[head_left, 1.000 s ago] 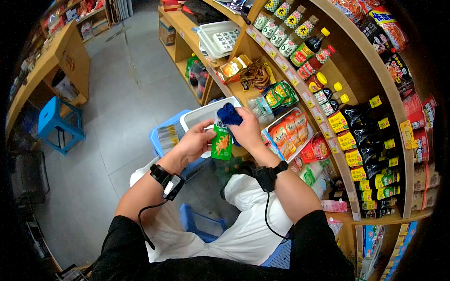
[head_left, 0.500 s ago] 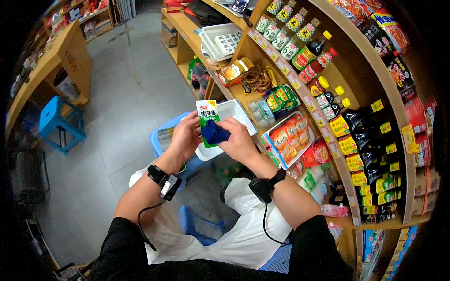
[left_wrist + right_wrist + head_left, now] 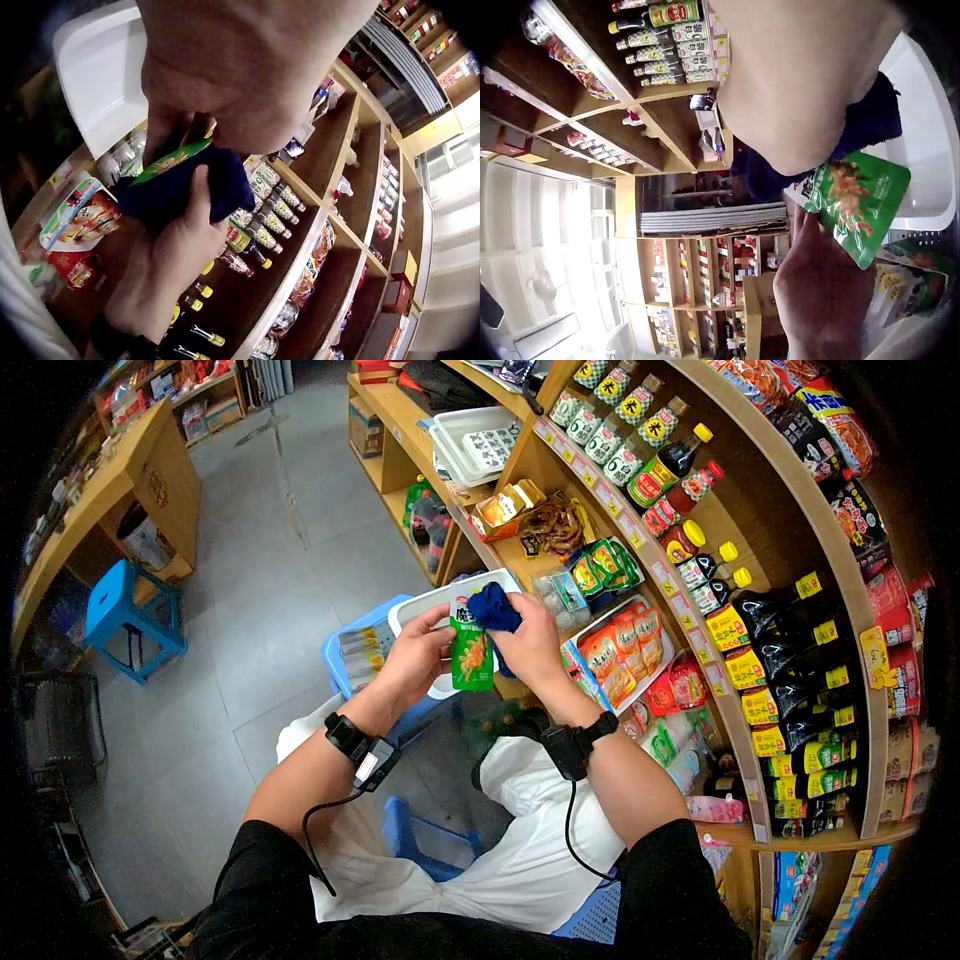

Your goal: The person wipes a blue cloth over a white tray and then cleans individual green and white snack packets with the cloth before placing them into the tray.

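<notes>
My left hand (image 3: 420, 653) pinches a green snack packet (image 3: 472, 660) by its side edge, thumb on the front. The packet's white upper part is partly hidden behind a dark blue cloth (image 3: 493, 607). This cloth is bunched in my right hand (image 3: 533, 643), which holds it against the packet's top. In the right wrist view the packet (image 3: 862, 199) shows its printed food picture, and the cloth lies along its upper end. The left wrist view shows the right thumb over the cloth (image 3: 180, 184), with the packet seen almost edge-on. A white tub (image 3: 934, 142) stands just beyond both hands.
A blue crate (image 3: 332, 660) with several packets (image 3: 362, 655) sits left of the tub. On the right, a curved wooden shelf holds sauce bottles (image 3: 765, 630) and a tray of orange packs (image 3: 622, 660). A blue stool (image 3: 125, 615) stands on the floor at left.
Half a second ago the packet was higher with the cloth over its lower part. Now the packet is lower and the cloth covers part of its top, much as one second ago.
</notes>
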### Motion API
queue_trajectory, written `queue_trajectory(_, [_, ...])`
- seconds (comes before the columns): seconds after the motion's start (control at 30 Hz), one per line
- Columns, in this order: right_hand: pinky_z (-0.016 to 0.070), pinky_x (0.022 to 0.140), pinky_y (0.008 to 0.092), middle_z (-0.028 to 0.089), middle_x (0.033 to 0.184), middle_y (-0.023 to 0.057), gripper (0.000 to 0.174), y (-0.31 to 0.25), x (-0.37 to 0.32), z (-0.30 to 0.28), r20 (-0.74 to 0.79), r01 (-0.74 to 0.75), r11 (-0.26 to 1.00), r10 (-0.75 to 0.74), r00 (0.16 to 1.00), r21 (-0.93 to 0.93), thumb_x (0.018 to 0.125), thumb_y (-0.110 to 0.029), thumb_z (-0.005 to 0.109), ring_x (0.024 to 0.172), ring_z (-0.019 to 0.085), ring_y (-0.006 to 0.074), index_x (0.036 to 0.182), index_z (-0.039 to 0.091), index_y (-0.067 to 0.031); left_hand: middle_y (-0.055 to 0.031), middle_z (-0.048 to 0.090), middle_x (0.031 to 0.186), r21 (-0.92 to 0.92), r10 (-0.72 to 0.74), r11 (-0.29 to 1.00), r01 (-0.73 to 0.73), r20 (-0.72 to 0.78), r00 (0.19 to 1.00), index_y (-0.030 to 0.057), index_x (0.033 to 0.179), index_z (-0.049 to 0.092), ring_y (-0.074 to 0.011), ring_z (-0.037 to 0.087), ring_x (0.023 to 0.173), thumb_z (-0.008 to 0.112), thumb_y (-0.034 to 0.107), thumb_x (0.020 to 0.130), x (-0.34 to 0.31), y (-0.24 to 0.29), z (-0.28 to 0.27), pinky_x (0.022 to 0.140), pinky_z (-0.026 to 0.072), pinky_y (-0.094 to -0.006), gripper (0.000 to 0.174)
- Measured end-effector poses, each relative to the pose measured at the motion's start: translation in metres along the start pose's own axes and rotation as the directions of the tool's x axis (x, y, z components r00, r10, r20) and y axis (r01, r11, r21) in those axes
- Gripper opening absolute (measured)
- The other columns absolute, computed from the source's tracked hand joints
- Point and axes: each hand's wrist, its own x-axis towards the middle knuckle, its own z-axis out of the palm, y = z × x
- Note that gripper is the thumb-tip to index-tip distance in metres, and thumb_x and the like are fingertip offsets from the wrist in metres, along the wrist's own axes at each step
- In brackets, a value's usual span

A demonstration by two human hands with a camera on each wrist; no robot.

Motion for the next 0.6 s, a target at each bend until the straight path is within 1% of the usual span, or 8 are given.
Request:
queue_trajectory(0.17, [0.0537, 0.084, 0.0448, 0.066, 0.1, 0.0196, 0.038, -0.011, -0.009, 0.006, 0.091, 0.095, 0.996, -0.094, 0.991, -0.003, 0.07, -0.001, 0.075, 0.096, 0.066, 0.0416, 0.108, 0.071, -0.0001, -0.0064, 0.069, 0.119, -0.184, 0.017, 0.983, -0.013, 0.019, 1.0, 0.0073, 0.145, 0.051, -0.0183, 0.07, 0.101, 0.047, 0.018, 0.108, -0.002, 0.008, 0.003, 0.082, 0.0614, -0.0371, 0.038])
queue_trajectory(0.23, [0.054, 0.084, 0.0404, 0.066, 0.101, 0.0184, 0.042, -0.018, -0.01, 0.007, 0.163, 0.146, 0.989, -0.145, 0.976, 0.004, 0.071, 0.0, 0.074, 0.095, 0.067, 0.0386, 0.112, 0.071, 0.0014, -0.0061, 0.069, 0.12, -0.202, 0.037, 0.979, -0.036, 0.002, 0.999, 0.0072, 0.143, 0.051, -0.018, 0.07, 0.102, 0.046, 0.02, 0.109, 0.003, 0.004, -0.004, 0.083, 0.0607, -0.0368, 0.037])
queue_trajectory(0.3, [0.0538, 0.083, 0.0406, 0.066, 0.101, 0.0187, 0.043, -0.019, -0.011, 0.007, 0.19, 0.156, 0.988, -0.155, 0.969, 0.011, 0.071, -0.001, 0.074, 0.095, 0.066, 0.0392, 0.113, 0.071, 0.0009, -0.0057, 0.069, 0.12, -0.22, 0.057, 0.974, -0.059, -0.016, 0.998, 0.007, 0.142, 0.052, -0.0176, 0.069, 0.103, 0.044, 0.022, 0.11, 0.006, 0.004, -0.008, 0.084, 0.06, -0.0364, 0.036])
queue_trajectory(0.37, [0.0535, 0.082, 0.0404, 0.066, 0.1, 0.0182, 0.043, -0.026, -0.014, 0.006, 0.222, 0.164, 0.986, -0.165, 0.961, 0.02, 0.071, 0.0, 0.073, 0.095, 0.066, 0.0388, 0.114, 0.071, 0.0005, -0.0071, 0.068, 0.121, -0.237, 0.118, 0.963, -0.126, -0.046, 0.992, 0.007, 0.139, 0.053, -0.0182, 0.069, 0.104, 0.044, 0.018, 0.109, 0.008, 0.006, -0.01, 0.086, 0.0586, -0.0337, 0.033])
queue_trajectory(0.4, [0.0538, 0.081, 0.0444, 0.065, 0.102, 0.0169, 0.041, -0.025, -0.013, 0.007, 0.238, 0.154, 0.987, -0.16, 0.958, 0.044, 0.071, -0.004, 0.076, 0.094, 0.066, 0.0397, 0.112, 0.072, -0.0031, -0.0088, 0.068, 0.122, -0.244, 0.123, 0.96, -0.134, -0.061, 0.991, 0.0056, 0.138, 0.052, -0.0192, 0.069, 0.106, 0.045, 0.012, 0.107, 0.003, 0.012, -0.006, 0.09, 0.0576, -0.0325, 0.032])
queue_trajectory(0.43, [0.0538, 0.081, 0.0444, 0.065, 0.102, 0.0169, 0.041, -0.026, -0.013, 0.006, 0.235, 0.154, 0.987, -0.16, 0.959, 0.044, 0.071, -0.004, 0.076, 0.094, 0.066, 0.0397, 0.112, 0.072, -0.0031, -0.0088, 0.068, 0.122, -0.242, 0.124, 0.961, -0.134, -0.059, 0.991, 0.0056, 0.138, 0.052, -0.0192, 0.069, 0.106, 0.045, 0.012, 0.107, 0.004, 0.013, -0.005, 0.09, 0.0576, -0.0325, 0.032])
queue_trajectory(0.53, [0.0538, 0.081, 0.0442, 0.065, 0.1, 0.0172, 0.038, -0.027, -0.014, 0.004, 0.233, 0.164, 0.985, -0.17, 0.958, 0.043, 0.073, -0.004, 0.075, 0.093, 0.066, 0.0396, 0.111, 0.073, -0.0033, -0.0108, 0.067, 0.123, -0.19, 0.187, 0.96, -0.206, -0.11, 0.976, 0.0031, 0.139, 0.05, -0.0224, 0.069, 0.108, 0.047, 0.001, 0.103, 0.009, 0.011, -0.012, 0.091, 0.0586, -0.0358, 0.036])
queue_trajectory(0.6, [0.0536, 0.08, 0.0395, 0.067, 0.097, 0.0175, 0.039, -0.022, -0.011, 0.003, 0.213, 0.165, 0.986, -0.165, 0.963, 0.018, 0.072, -0.003, 0.074, 0.091, 0.067, 0.0374, 0.112, 0.071, 0.0002, -0.0111, 0.067, 0.124, -0.17, 0.179, 0.965, -0.2, -0.13, 0.975, 0.0028, 0.139, 0.05, -0.0228, 0.069, 0.108, 0.046, 0.0, 0.103, 0.008, 0.011, -0.013, 0.091, 0.059, -0.0365, 0.037])
